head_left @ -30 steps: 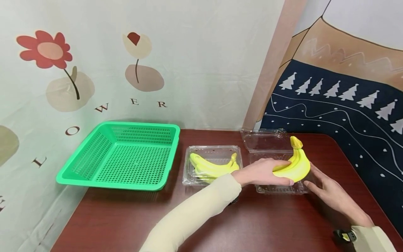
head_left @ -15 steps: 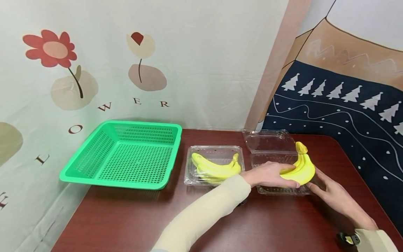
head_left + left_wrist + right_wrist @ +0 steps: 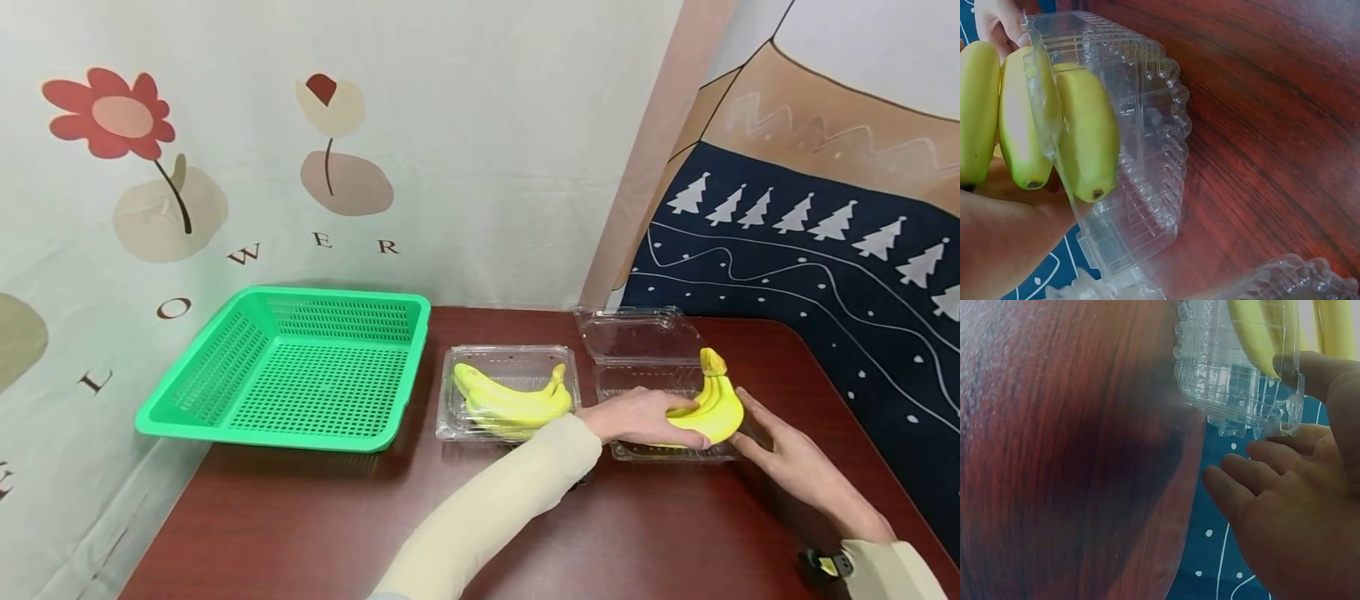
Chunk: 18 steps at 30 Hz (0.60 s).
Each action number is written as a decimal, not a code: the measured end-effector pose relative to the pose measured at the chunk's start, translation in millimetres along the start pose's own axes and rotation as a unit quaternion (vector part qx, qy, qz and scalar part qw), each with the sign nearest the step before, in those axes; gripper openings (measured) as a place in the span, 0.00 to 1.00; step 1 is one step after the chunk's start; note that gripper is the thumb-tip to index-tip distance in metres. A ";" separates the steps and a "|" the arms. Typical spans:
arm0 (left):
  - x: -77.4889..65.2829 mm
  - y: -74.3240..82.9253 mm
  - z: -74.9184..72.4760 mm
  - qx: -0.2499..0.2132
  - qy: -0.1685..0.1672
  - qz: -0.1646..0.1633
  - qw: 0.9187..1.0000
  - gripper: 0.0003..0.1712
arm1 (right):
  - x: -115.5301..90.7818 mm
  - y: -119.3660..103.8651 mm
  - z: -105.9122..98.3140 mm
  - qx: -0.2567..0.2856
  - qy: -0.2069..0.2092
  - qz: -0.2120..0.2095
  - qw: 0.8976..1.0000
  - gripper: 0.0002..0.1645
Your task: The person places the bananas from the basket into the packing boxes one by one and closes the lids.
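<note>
A bunch of yellow bananas is in my left hand, which grips it from the left with the stem end up. The bunch is low over the base of an opened clear plastic clamshell box. In the left wrist view one banana is partly inside the box wall, with other bananas beside it. My right hand is at the box's right side. In the right wrist view its thumb touches the box rim, and its other fingers are extended loosely below.
A second clear box stands left of the opened one, with bananas inside under its lid. Farther left is a green plastic basket. The opened box's lid leans back toward the wall. All stand on a dark red-brown table.
My left hand has lowered the bananas slightly and shifted them a little right toward the box. My right hand has stayed at the box's side.
</note>
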<state>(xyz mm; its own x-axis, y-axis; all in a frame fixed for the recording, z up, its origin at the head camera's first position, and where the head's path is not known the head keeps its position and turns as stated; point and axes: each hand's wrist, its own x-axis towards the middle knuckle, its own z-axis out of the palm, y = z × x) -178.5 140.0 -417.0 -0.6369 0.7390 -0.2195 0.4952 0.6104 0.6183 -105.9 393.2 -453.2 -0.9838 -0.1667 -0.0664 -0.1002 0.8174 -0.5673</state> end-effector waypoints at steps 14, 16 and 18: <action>6.4 -2.9 5.6 0.032 -0.014 0.010 0.999 0.35 | -0.6 0.0 0.1 0.001 0.003 -0.001 1.000 0.52; 6.3 -3.0 6.2 0.044 -0.009 0.013 0.999 0.35 | -0.5 -0.2 0.1 0.002 0.002 0.002 1.000 0.52; 5.5 -2.8 6.5 0.062 0.000 0.019 0.998 0.34 | -0.2 -0.1 0.2 0.002 0.002 0.004 1.000 0.52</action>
<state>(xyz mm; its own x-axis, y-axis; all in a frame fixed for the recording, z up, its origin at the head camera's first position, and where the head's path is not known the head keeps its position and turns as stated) -179.5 144.2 -424.9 -0.6169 0.7617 -0.1980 0.5875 0.6132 0.5280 -105.7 393.0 -453.4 -0.9851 -0.1584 -0.0672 -0.0924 0.8165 -0.5699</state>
